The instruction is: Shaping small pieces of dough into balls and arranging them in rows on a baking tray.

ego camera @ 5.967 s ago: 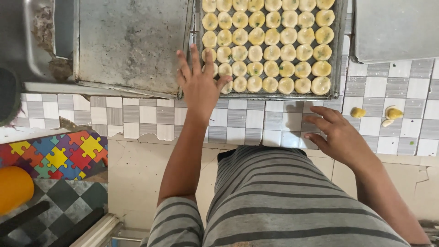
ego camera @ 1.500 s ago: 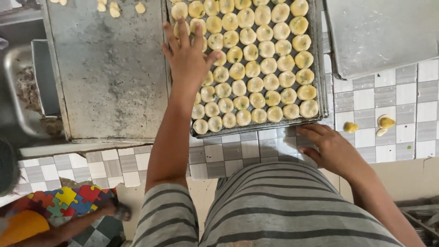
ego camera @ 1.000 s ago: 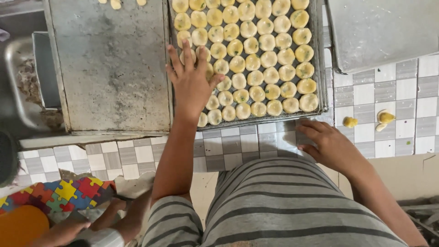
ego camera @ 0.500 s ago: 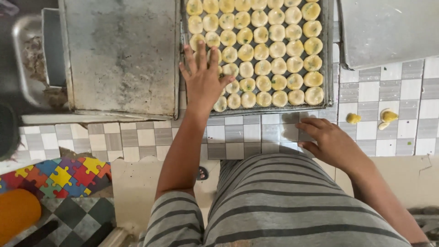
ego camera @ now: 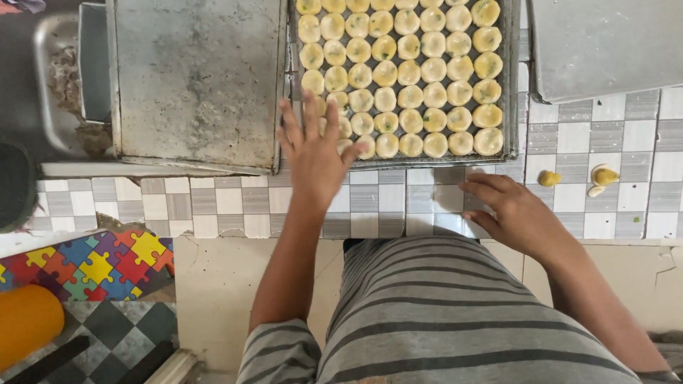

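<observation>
The left hand [ego camera: 313, 153] lies flat with fingers spread over the near-left corner of the baking tray [ego camera: 509, 85], whose long axis runs away from the person, rows of pale dough rounds [ego camera: 409, 71] filling it. The right hand [ego camera: 512, 210] rests loosely open on the tiled surface [ego camera: 213, 203].

The left hand [ego camera: 313, 153] is reaching far forward with the palm facing down and all five fingers spreading wide, holding nothing; its bare forearm is running straight back toward the near edge, the elbow bending slightly beside the torso; the right hand [ego camera: 516, 213] is lying nearer and to the right, palm down, fingers loosely curling and pointing left, gripping nothing; its forearm is angling back toward the near right corner.
</observation>
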